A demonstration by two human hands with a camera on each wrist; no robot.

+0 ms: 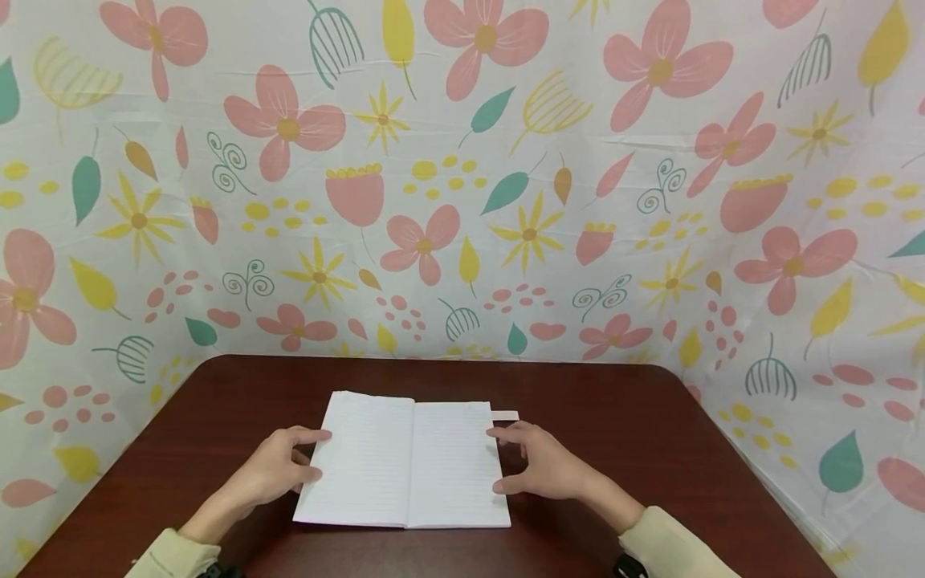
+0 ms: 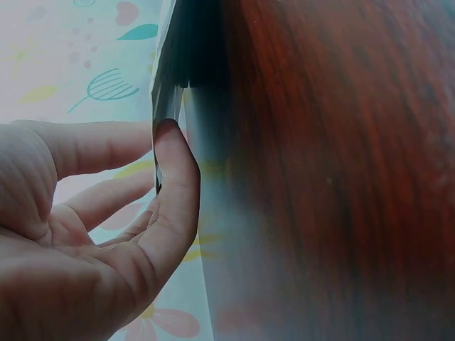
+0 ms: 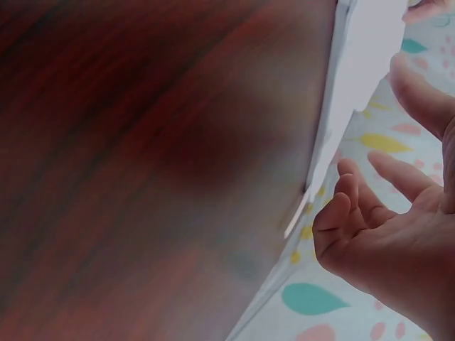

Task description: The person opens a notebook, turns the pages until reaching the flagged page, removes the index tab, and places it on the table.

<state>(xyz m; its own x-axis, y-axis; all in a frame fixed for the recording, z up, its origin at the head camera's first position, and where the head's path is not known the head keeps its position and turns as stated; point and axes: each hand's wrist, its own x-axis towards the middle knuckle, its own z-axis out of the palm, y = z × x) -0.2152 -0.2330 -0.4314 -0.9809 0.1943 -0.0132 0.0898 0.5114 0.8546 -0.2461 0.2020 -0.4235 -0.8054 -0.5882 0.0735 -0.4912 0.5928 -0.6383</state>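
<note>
An open notebook [image 1: 364, 466] with lined white pages lies on the dark wooden table. My left hand [image 1: 270, 466] is at its left edge, thumb and index finger at the margin of the page. In the left wrist view, the left hand [image 2: 106, 192] has its fingers on both sides of the notebook's thin edge [image 2: 165, 92], pinching it. Over the right edge hovers my right hand [image 1: 545, 464], thumb and index finger spread apart. The right wrist view shows the right hand [image 3: 398, 199] with loosely bent fingers, beside the white pages [image 3: 366, 57], holding nothing.
A small white strip [image 1: 505, 416] sticks out past the notebook's upper right edge. The reddish-brown table [image 1: 578, 385] has rounded far corners. Behind and around it hangs a white cloth [image 1: 448, 321] printed with flowers and leaves. Both sleeves are pale, with a dark band at each wrist.
</note>
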